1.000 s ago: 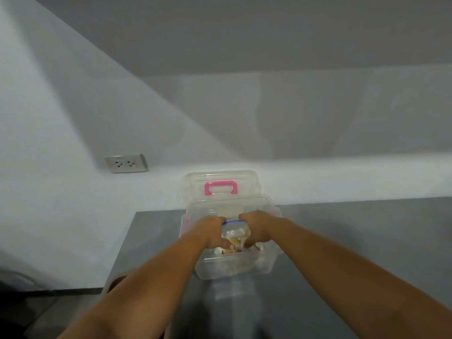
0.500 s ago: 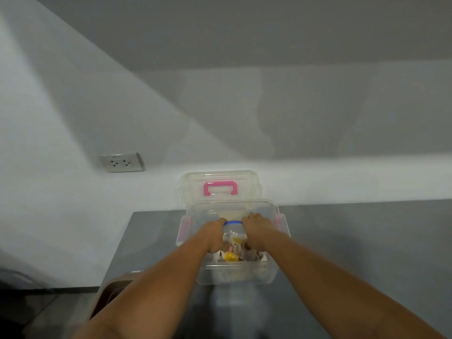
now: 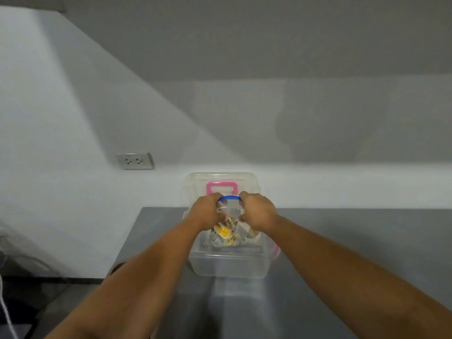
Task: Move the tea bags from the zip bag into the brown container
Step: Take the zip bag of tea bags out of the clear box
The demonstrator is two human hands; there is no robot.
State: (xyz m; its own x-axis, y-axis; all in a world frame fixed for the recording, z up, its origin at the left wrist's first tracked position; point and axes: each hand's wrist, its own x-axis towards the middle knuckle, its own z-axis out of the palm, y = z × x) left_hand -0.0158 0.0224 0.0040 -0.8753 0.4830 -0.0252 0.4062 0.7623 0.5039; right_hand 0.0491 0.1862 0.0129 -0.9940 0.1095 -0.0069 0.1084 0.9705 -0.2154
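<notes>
The zip bag [image 3: 230,209] is in the air just above the open clear box [image 3: 230,265], held at its top from both sides. The left hand [image 3: 205,212] grips the left end of the blue zip strip [image 3: 229,197] and the right hand [image 3: 258,210] grips the right end. On both hands the fingers [image 3: 216,216] are curled tightly on the plastic. I cannot tell if the strip is already pulled apart.

The tea bags [image 3: 223,232], some with yellow tags, hang inside the lower part of the bag, which dips into the box. None is seen outside the bag, so I judge that the task is only at its start: opening, taking out and placing are all left.

The lid [image 3: 195,184] with the pink handle [image 3: 221,184] stands up behind the box. The box stands on the grey table [image 3: 342,241]. Left of the box, past the table's edge, a brown edge [image 3: 117,267] shows; it may be the brown container, but too little of it is visible to say. Further left of the box, on the wall, is a socket [image 3: 134,161].
</notes>
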